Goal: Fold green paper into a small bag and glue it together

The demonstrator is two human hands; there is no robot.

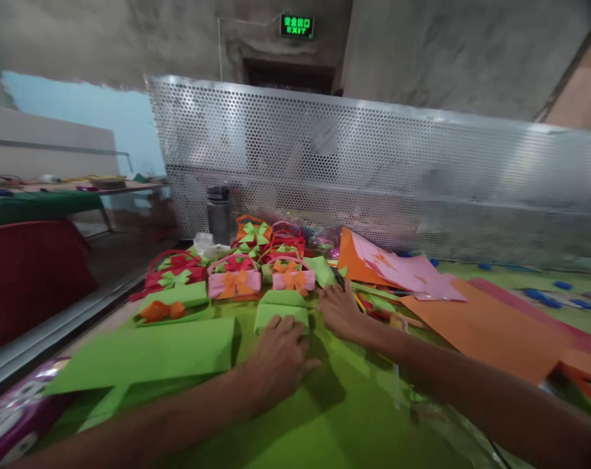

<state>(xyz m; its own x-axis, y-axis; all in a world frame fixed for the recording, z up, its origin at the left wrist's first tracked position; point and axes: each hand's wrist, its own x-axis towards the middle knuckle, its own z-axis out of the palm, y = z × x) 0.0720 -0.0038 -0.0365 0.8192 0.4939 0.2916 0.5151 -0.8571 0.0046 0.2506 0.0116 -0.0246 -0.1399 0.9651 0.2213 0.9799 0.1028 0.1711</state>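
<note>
My left hand (282, 357) rests on a small folded green felt pouch (280, 301), fingers lying over its front and thumb stretched to the right. To the right of the pouch, my right hand (340, 310) reaches forward with its fingers apart, by a dark, narrow object (338, 279) whose kind is not clear. A loose green felt piece (319, 268) lies just beyond those fingertips. Behind the pouch stand small pink felt handbags with orange bows, one on the left (234, 284) and one on the right (294, 280).
Red and orange felt handbags (254, 232) crowd the back beside a dark bottle (219, 215). A large green felt sheet (149, 352) lies at left; orange sheets (491, 329) and pink sheets (417, 273) lie at right. A perforated metal panel (373, 169) borders the table's far side.
</note>
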